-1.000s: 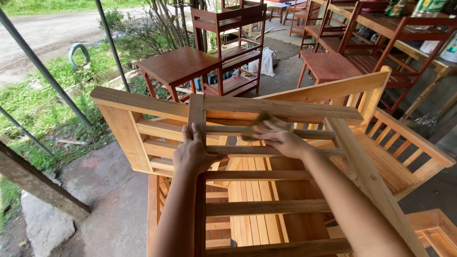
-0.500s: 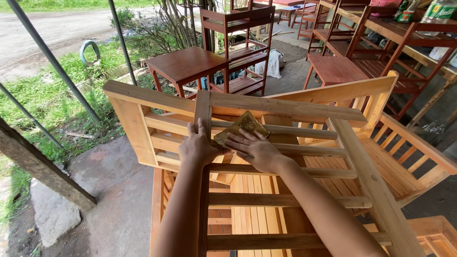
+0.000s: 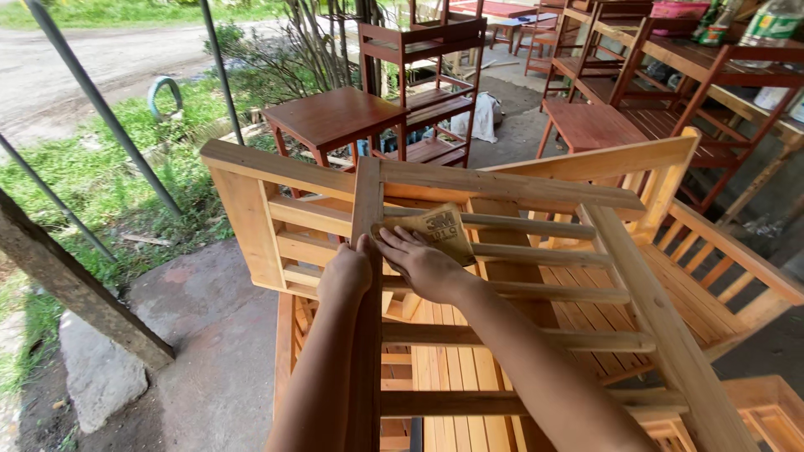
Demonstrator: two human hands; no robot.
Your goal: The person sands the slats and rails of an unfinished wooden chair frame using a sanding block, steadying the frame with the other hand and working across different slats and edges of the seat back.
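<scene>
An unpainted wooden slatted frame [image 3: 536, 188], part of a piece of furniture, lies tilted in front of me. My left hand [image 3: 345, 272] grips its upright post [image 3: 367, 201] on the left side. Flat on a slat just right of the post rests my right hand [image 3: 423, 264], pressing a folded tan sheet of sandpaper [image 3: 440, 230] against the wood. The fingers cover the lower part of the sheet. Both forearms reach in from the bottom of the view.
A dark red-brown table [image 3: 335, 117], a shelf unit [image 3: 435, 75] and several chairs [image 3: 595, 121] stand behind the frame. A bare wooden bench [image 3: 712, 285] sits at the right. Metal poles [image 3: 100, 109], grass and a concrete floor [image 3: 209, 351] lie at the left.
My right hand slid the sandpaper left along the slats, from the frame's middle to beside the post. My left hand stayed on the post.
</scene>
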